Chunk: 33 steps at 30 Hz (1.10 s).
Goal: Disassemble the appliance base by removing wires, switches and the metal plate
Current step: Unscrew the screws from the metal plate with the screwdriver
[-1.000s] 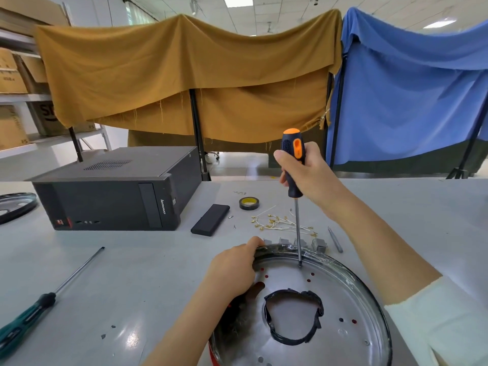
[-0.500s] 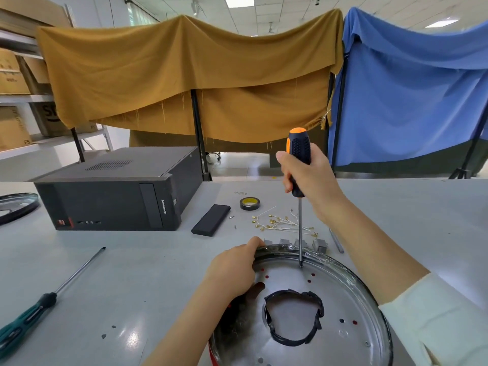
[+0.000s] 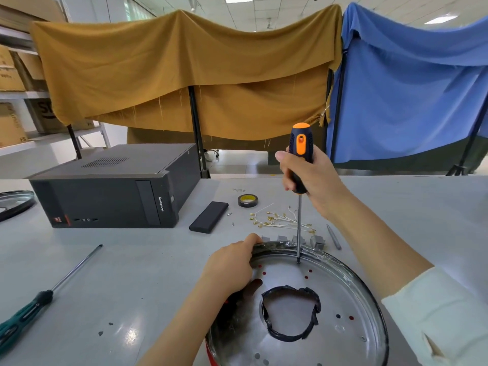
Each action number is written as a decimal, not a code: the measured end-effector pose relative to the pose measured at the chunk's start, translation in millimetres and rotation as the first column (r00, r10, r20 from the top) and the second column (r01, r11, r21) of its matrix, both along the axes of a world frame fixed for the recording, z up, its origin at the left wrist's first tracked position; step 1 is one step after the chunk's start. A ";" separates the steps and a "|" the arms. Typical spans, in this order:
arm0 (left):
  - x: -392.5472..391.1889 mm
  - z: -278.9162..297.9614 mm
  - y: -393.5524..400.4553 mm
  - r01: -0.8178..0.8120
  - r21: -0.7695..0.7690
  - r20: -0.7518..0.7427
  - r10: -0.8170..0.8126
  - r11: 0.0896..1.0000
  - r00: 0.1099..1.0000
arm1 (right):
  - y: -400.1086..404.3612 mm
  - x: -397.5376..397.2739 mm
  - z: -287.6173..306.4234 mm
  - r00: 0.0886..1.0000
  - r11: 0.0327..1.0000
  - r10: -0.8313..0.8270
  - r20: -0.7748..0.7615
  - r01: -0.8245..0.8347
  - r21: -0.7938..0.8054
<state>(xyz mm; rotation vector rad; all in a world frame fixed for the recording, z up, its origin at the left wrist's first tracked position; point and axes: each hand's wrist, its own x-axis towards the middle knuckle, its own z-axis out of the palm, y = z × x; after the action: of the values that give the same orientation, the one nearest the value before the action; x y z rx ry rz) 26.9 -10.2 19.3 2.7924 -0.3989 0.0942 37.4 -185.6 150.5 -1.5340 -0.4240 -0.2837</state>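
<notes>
The round appliance base (image 3: 351,276) lies at the near edge of the table, its shiny metal plate (image 3: 340,294) facing up with a black-rimmed hole in the middle. My left hand (image 3: 232,262) grips the base's far left rim. My right hand (image 3: 309,175) holds an orange and black screwdriver (image 3: 299,154) upright, its tip set on the plate near the far rim. Behind the base lie several small grey switches (image 3: 317,241) and a bundle of white wires with brass terminals (image 3: 280,220).
A black computer case (image 3: 113,191) stands at the left. A black flat block (image 3: 208,216) and a roll of tape (image 3: 247,200) lie beyond the base. A green-handled screwdriver (image 3: 39,299) lies at the near left. Another round plate (image 3: 13,204) shows at the far left edge.
My right hand has shifted its hold on the screwdriver handle and the handle has turned slightly. The tip stays at the same spot on the plate. My left hand has not moved.
</notes>
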 end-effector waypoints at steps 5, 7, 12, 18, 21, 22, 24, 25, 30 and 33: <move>0.9 0.7 -1.0 -0.009 0.000 0.001 0.009 1.000 1.000 | 14.0 0.2 -5.9 0.872 0.878 -0.477 0.112 0.465 0.117; -0.2 1.3 -0.8 -0.008 -0.001 -0.009 0.008 1.000 1.000 | 13.6 0.7 -3.8 0.944 0.940 -0.322 0.079 0.308 0.147; -1.0 1.7 -0.3 -0.010 0.001 -0.013 0.010 1.000 1.000 | 2.8 5.3 2.0 0.994 0.985 0.113 -0.012 -0.110 0.136; 0.3 1.0 -1.0 -0.013 -0.004 -0.012 0.013 1.000 1.000 | 11.8 2.3 2.7 0.883 0.891 -0.455 0.118 0.450 0.061; -0.2 1.5 -1.5 -0.009 -0.004 -0.012 0.009 1.000 1.000 | 11.0 -0.5 3.6 0.996 0.994 -0.074 0.047 0.070 0.079; -0.6 1.7 -1.4 -0.006 -0.002 -0.012 0.006 1.000 1.000 | 7.7 -1.4 4.8 0.991 0.986 0.133 0.003 -0.133 0.098; -1.1 2.1 -1.5 -0.001 0.001 -0.008 0.001 1.000 1.000 | 0.4 -1.1 7.7 0.944 0.937 0.327 -0.044 -0.318 0.143; -1.4 2.2 -1.6 -0.001 0.003 -0.006 0.001 1.000 1.000 | -1.7 0.3 7.8 0.958 0.948 0.283 -0.044 -0.273 0.163; -0.4 0.4 -1.0 -0.007 0.004 0.011 0.007 1.000 1.000 | 7.0 2.4 2.6 0.927 0.918 -0.374 -0.008 0.372 0.138; -0.9 1.0 -1.7 -0.005 0.009 0.011 0.005 1.000 1.000 | 0.7 1.7 3.9 0.997 0.978 -0.061 -0.042 0.068 0.195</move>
<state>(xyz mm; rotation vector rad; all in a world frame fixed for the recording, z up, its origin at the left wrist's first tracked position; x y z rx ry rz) 25.9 -11.9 20.4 2.8027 -0.3956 0.1099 39.1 -184.9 154.4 -1.3586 -0.3085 -0.3385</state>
